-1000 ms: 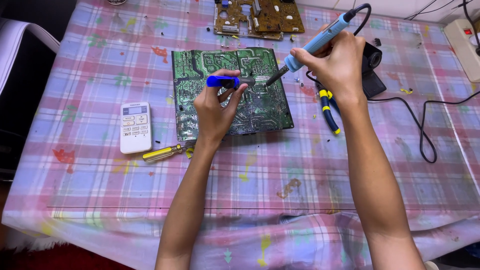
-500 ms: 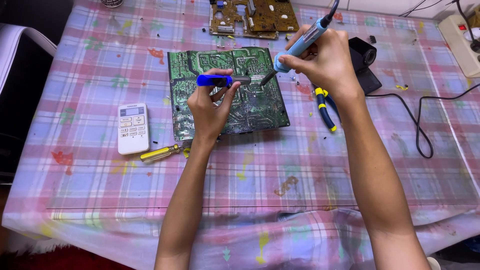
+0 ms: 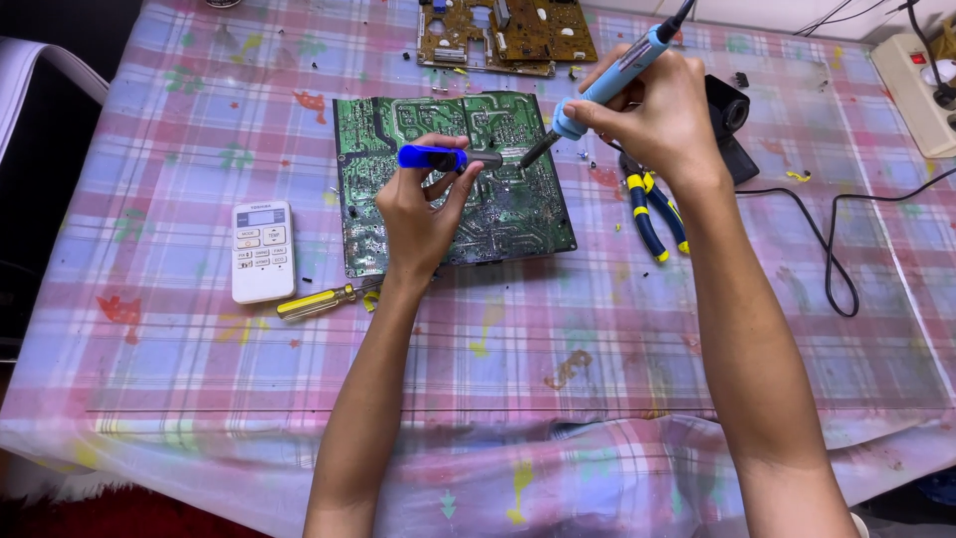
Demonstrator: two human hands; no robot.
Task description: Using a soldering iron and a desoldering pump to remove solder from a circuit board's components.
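Fingers of the left hand point(image 3: 418, 214) close around a blue desoldering pump point(image 3: 445, 157), held level with its dark nozzle pointing right, low over the green circuit board point(image 3: 453, 179). The right hand point(image 3: 662, 115) pinches a blue soldering iron point(image 3: 607, 82) like a pen, slanted so that its dark tip comes down on the board just beside the pump's nozzle; the two tools seem to meet at one spot, which would let the same joint be heated and sucked clean. The board lies flat, solder side up, on a plaid tablecloth point(image 3: 498, 339), straight ahead of the person and within reach of both hands.

Outward from there, a pair of blue-and-yellow pliers point(image 3: 652, 209) lies right of the board, and a black iron stand point(image 3: 730, 125) sits behind the right hand, with a black cable point(image 3: 832, 249) looping across the cloth. A white remote control point(image 3: 261, 249) and a yellow-handled screwdriver point(image 3: 319, 301) lie to the board's left. A brown circuit board point(image 3: 508, 35) rests at the far edge, a white power strip point(image 3: 911, 90) at the far right corner. No tray or box shows anywhere; small loose bits lie scattered on the cloth.
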